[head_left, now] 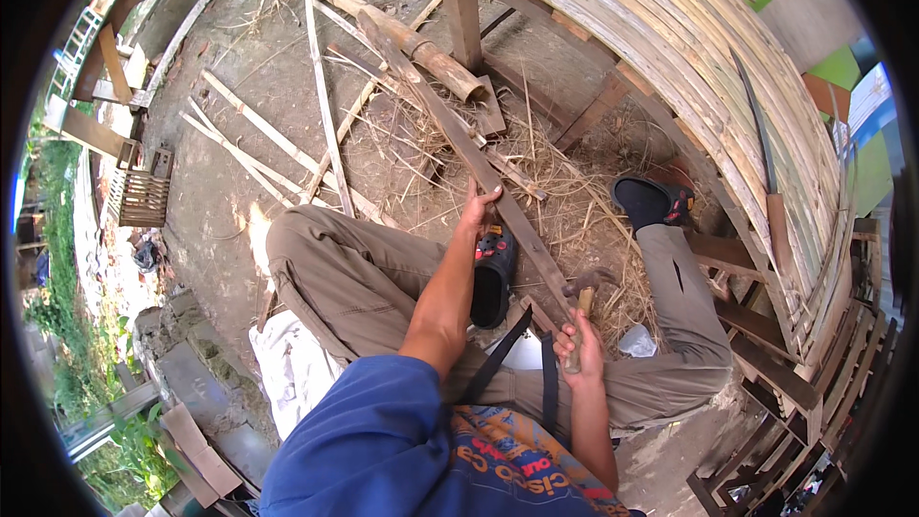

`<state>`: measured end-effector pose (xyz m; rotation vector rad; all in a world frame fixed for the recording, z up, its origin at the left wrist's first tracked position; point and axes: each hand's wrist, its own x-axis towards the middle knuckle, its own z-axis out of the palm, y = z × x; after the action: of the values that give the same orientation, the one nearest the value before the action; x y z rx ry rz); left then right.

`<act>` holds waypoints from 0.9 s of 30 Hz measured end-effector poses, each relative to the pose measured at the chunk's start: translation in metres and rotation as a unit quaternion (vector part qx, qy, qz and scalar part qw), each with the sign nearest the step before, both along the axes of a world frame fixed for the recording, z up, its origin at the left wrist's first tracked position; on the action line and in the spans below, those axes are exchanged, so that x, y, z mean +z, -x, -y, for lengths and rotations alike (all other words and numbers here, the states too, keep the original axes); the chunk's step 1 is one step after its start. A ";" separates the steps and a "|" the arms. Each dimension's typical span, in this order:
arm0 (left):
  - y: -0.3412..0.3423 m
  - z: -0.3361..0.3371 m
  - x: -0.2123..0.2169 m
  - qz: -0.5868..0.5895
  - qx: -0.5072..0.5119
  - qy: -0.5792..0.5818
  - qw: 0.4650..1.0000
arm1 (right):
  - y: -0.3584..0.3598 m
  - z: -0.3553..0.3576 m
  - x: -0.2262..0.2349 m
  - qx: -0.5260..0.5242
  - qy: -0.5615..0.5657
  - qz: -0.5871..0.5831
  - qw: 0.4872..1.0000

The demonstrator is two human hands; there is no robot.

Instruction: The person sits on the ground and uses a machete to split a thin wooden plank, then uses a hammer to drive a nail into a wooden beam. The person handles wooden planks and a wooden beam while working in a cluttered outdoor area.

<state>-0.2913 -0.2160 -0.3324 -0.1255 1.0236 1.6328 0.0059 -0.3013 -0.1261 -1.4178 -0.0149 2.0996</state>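
A long weathered wooden plank [450, 127] slants from the far litter of straw down to my lap. My left hand [478, 208] is closed around its middle, with the thumb lying on the upper face. My right hand [583, 348], near the plank's lower end, grips the light wooden handle of a hammer [586, 301]. The dark hammer head is beside the plank's right edge. A short piece of wood [538, 314] shows beside the plank's lower end, partly hidden. Between my legs, two black straps hang near my right hand.
A bamboo-slat platform [661, 10] curves along the right, bearing a machete [753, 122]. A thick bamboo pole [421, 46] and several split bamboo strips [328, 96] lie on the ground ahead. Straw [593, 220] surrounds my clogs [492, 287]. A slatted crate [144, 193] stands at left.
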 end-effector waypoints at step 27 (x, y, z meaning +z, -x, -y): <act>-0.004 -0.013 0.006 -0.420 -0.025 0.341 0.841 | -0.008 0.000 -0.013 0.015 0.021 -0.027 0.999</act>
<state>-0.2871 -0.2033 -0.3265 0.1714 2.2460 1.1823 0.0141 -0.3017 -0.1390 -1.3922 0.0297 2.1740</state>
